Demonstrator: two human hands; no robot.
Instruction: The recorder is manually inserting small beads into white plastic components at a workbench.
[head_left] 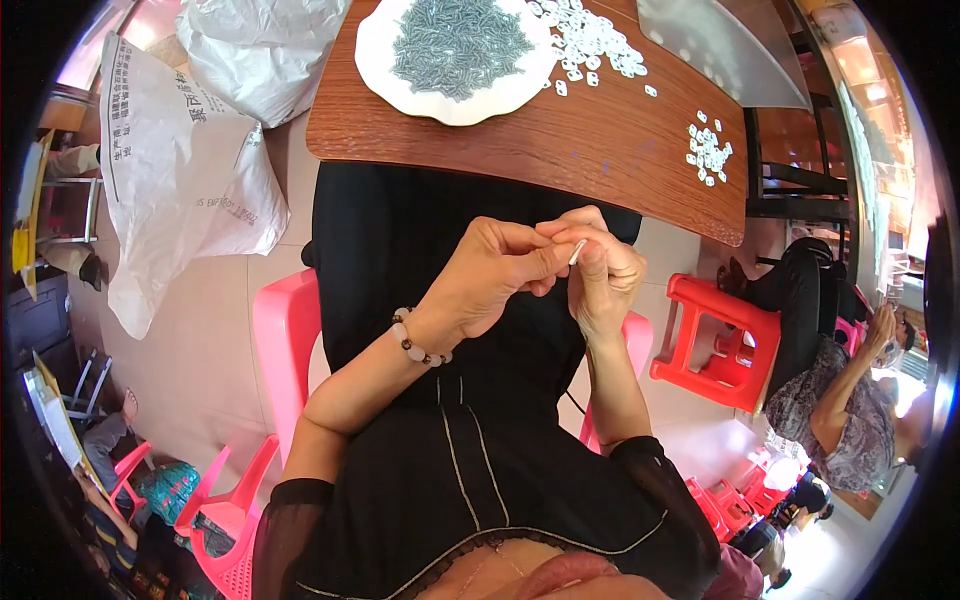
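Above my lap, just off the table's near edge, both hands meet with their fingers closed. My right hand (608,275) pinches a small white plastic piece (578,252) between thumb and fingers. The thumb and forefinger of my left hand (490,270) press together right against it; whatever lies between them is hidden. On the table, a white scalloped plate (374,62) carries a heap of small grey metal screws or pins (460,45). Many loose white plastic pieces (595,42) lie beside the plate, and a smaller group of white pieces (708,158) sits near the right edge.
The brown wooden table (560,150) has a grey-white panel (720,50) standing at its far right. White woven sacks (185,190) are on the floor to the left. A red stool (720,345) stands at right, near a seated person (840,410). Pink chairs (232,510) are at lower left.
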